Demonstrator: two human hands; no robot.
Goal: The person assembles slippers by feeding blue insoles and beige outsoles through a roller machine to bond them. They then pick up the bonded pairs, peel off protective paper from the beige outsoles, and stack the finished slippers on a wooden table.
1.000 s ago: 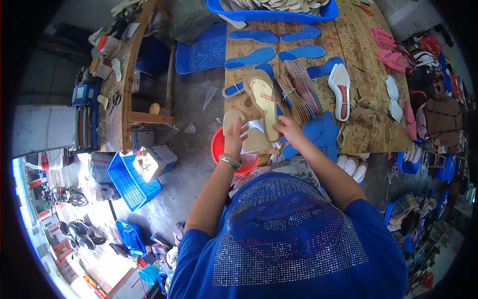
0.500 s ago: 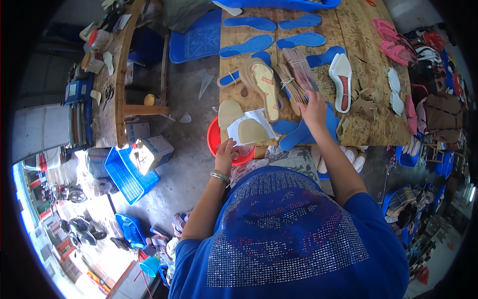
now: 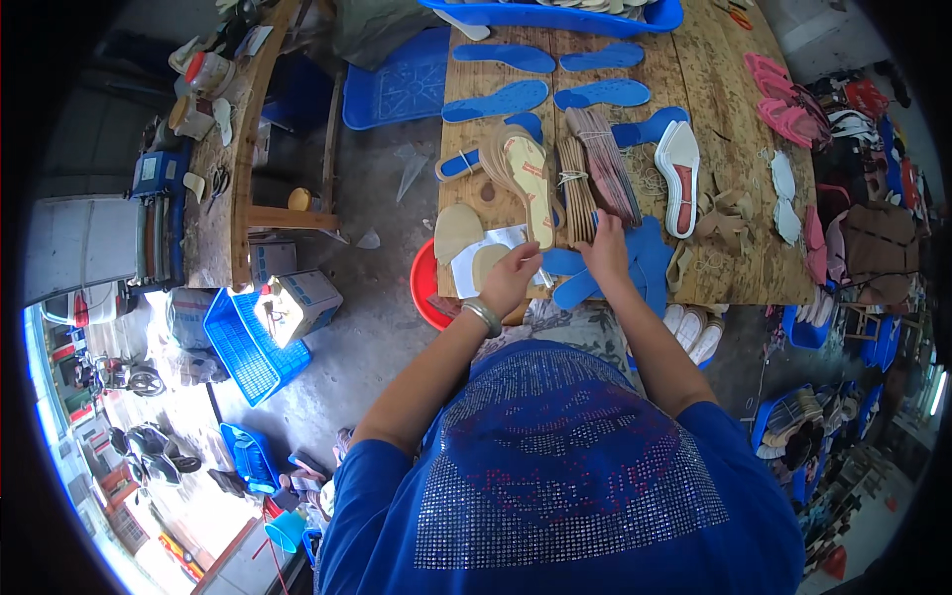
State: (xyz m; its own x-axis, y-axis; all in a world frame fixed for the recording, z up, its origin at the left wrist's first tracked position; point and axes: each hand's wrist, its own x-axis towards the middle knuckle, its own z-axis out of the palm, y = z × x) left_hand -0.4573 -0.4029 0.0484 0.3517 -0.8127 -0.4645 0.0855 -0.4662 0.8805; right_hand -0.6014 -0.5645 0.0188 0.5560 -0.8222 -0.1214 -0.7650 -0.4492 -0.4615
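Note:
On the wooden table, a stack of insoles with a cream, red-printed top lies lengthwise. My left hand, wearing a bangle, is at its lower end with the fingers drawn together; what they hold, if anything, is hidden. Just right of the stack stretches a tied bundle of brown strips. My right hand has its fingers closed at the lower right edge of that bundle. A second tied bundle, pinkish-brown, lies alongside. Blue insole shapes spread beneath and beside my right hand.
Left of my left hand are beige rounded pieces on white paper. A red basin stands below the table edge. A white sole stack lies to the right. Pink straps line the far right; a blue tray is at the back.
My left hand has come right and up to the cream insole stack. My right hand has moved slightly down and left, and the brown strip bundle now lies straighter beside the stack.

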